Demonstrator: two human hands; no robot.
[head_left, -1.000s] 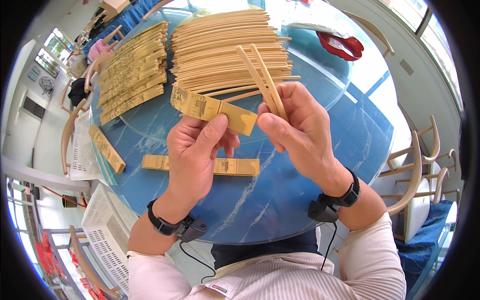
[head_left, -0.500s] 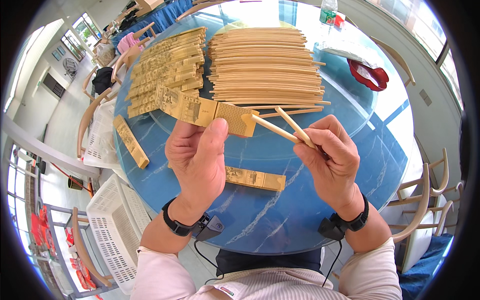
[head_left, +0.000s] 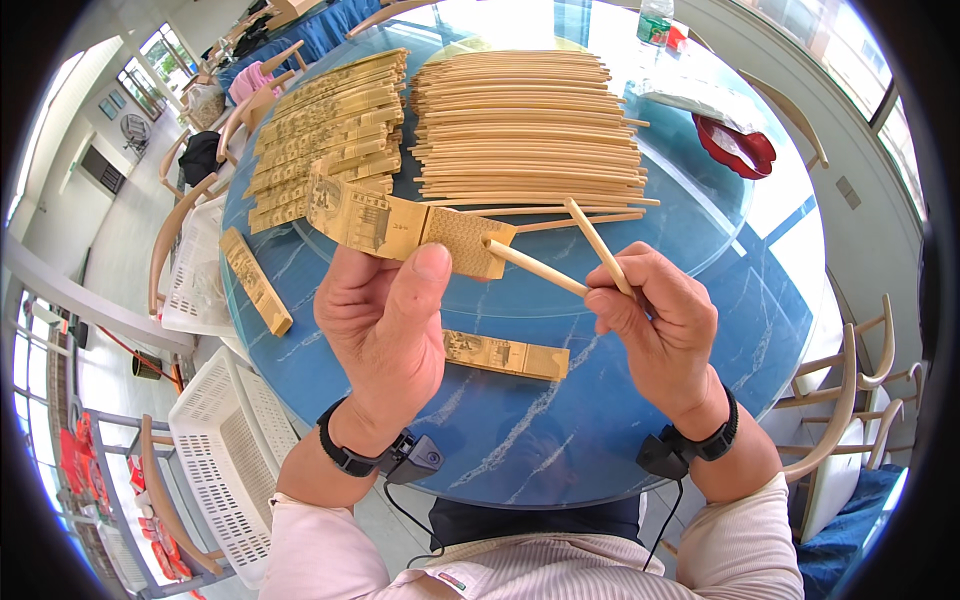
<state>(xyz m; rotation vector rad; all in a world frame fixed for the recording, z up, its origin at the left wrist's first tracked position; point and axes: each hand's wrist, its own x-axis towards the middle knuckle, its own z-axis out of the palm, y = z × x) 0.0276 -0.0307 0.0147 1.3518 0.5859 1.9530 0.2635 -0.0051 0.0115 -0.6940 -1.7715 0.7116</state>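
In my left hand point(head_left: 385, 330) is a printed tan paper chopstick sleeve point(head_left: 400, 225), pinched between thumb and fingers, its end toward the right. My right hand point(head_left: 660, 325) grips a pair of wooden chopsticks point(head_left: 540, 267). One chopstick's tip meets the sleeve's open end; the other slants upward, apart from the sleeve. Beneath my hands, a second printed sleeve point(head_left: 510, 356) lies on the blue table, partly hidden by my left hand. Another sleeve point(head_left: 256, 282) rests at the table's left edge.
A broad stack of chopsticks point(head_left: 530, 130) lies at the far middle, beside a pile of printed sleeves point(head_left: 325, 135). At the right are a red dish point(head_left: 735, 148), a plastic packet point(head_left: 700, 103) and a bottle point(head_left: 655, 22). White baskets point(head_left: 225, 440) stand left of the table point(head_left: 530, 440).
My left hand and its sleeve have shifted slightly left and down. The chopsticks have spread apart, and one tip now sits at the sleeve's opening.
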